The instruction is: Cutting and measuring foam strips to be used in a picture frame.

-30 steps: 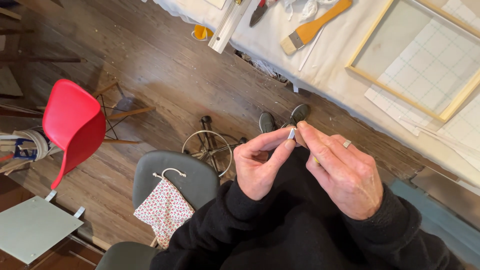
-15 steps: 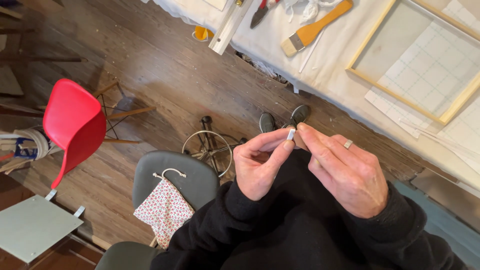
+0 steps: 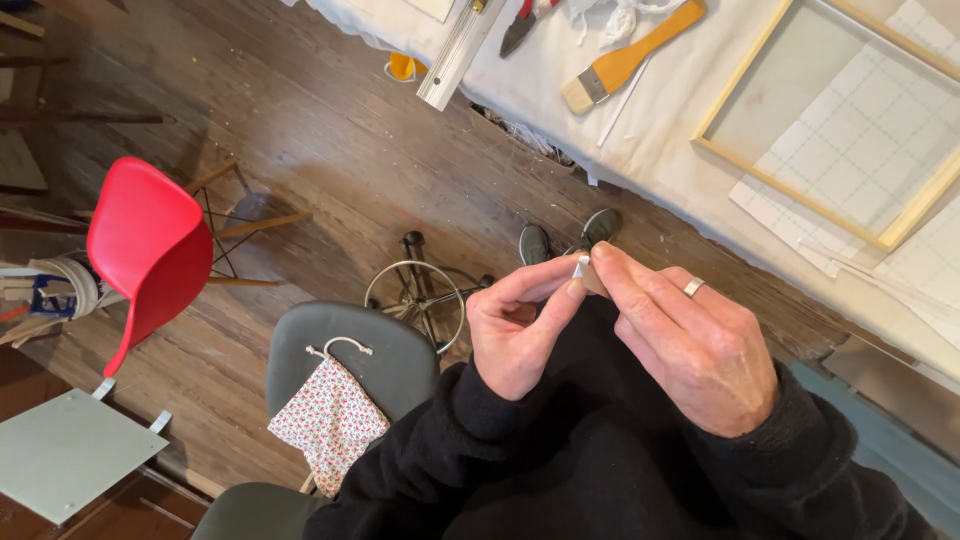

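Observation:
My left hand [image 3: 520,325] and my right hand [image 3: 690,340] meet in front of my chest, fingertips pressed together around a tiny white piece [image 3: 581,265]. Both thumbs and forefingers pinch it; what it is I cannot tell, most of it is hidden by the fingers. A silver ring sits on a finger of my right hand. Black sleeves cover both arms. Below the hands my two dark shoes [image 3: 565,238] show on the wooden floor.
A table with a white cloth [image 3: 690,130] runs across the upper right, bearing a wooden frame [image 3: 800,185], a flat brush [image 3: 625,60], a metal ruler [image 3: 455,55] and gridded paper. A grey stool with a floral pouch [image 3: 328,420] and a red chair [image 3: 150,250] stand left.
The hands have stayed together on the small white piece, shifting only slightly; the fingers have worked a little at it.

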